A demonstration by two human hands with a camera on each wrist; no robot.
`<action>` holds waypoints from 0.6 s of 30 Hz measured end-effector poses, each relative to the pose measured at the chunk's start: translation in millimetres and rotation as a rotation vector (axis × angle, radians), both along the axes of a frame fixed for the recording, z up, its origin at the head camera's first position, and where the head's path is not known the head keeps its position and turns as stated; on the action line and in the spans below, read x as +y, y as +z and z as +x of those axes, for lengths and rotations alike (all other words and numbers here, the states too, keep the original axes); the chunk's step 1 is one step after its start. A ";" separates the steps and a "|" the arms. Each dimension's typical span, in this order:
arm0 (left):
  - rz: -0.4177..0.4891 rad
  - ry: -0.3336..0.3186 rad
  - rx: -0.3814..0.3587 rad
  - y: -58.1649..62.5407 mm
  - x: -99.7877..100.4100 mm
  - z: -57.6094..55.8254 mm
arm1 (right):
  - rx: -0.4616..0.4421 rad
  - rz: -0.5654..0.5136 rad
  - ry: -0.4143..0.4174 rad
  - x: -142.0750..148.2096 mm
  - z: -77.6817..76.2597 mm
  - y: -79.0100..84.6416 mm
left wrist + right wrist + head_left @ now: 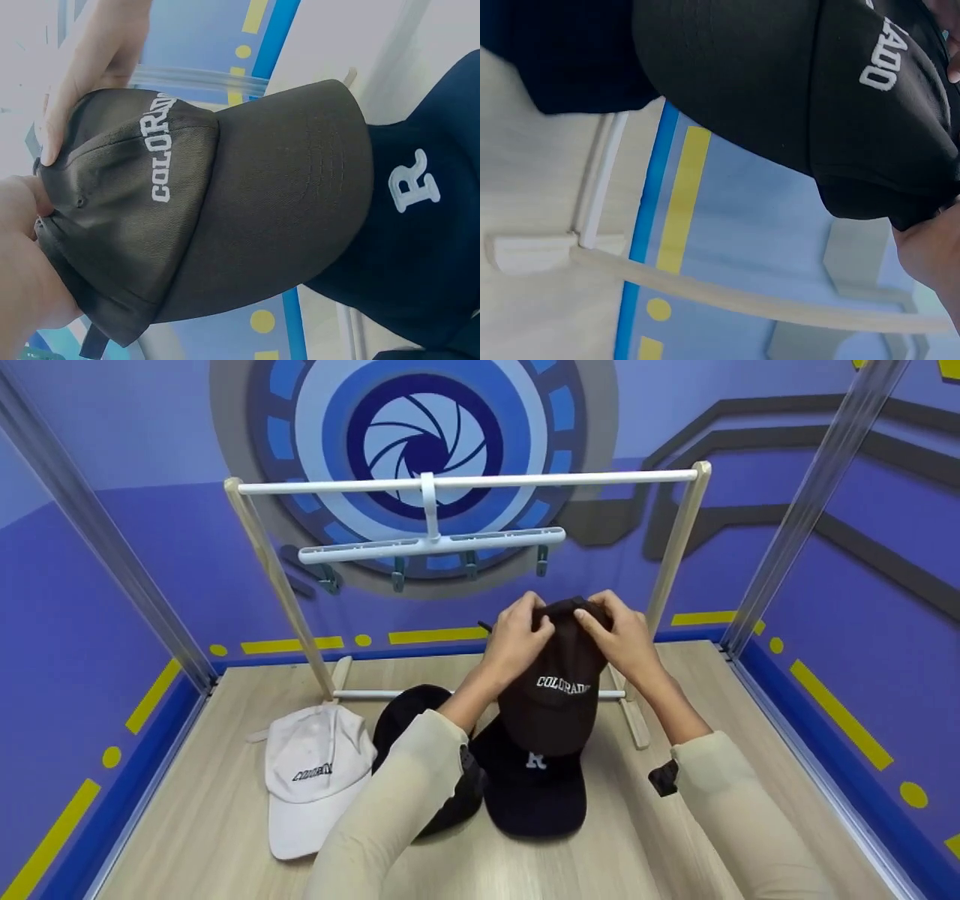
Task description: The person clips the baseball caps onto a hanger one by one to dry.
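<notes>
A dark brown baseball cap (551, 712) with white COLORADO lettering hangs brim down between my two hands. My left hand (516, 639) grips its upper left edge, and my right hand (624, 636) pinches the upper right edge with the thumb in front. In the left wrist view the cap (262, 202) shows its whole brim, with a dark navy cap (420, 217) marked with a white R behind it. That navy cap lies on the table below the held one. The right wrist view shows only part of the brown cap (735, 82).
A white cap (311, 765) and a black cap (457, 802) lie to the left on the wooden table (187, 810). Behind stands a rack with a white top bar (337, 486), carrying a white hanger (495, 540) with several dark clips (397, 576).
</notes>
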State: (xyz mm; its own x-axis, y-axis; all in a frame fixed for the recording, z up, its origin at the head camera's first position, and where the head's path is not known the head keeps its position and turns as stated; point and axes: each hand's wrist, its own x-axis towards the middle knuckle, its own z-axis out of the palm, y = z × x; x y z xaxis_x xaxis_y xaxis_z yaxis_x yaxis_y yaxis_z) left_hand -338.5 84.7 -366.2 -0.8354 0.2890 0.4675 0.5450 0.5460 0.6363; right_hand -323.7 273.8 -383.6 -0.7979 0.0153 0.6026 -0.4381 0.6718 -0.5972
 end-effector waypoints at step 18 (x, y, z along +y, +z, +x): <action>-0.070 0.064 -0.010 18.5 -11.7 -19.1 | 0.004 0.070 -0.002 -14.1 -17.3 14.5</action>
State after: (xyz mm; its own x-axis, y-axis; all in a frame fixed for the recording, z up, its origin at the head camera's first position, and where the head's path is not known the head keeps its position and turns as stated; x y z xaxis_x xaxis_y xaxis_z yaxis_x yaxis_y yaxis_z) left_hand -357.6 73.0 -347.7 -0.8579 0.2665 0.4393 0.5012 0.6226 0.6010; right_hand -341.0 259.6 -369.0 -0.7957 -0.0254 0.6052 -0.4387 0.7130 -0.5469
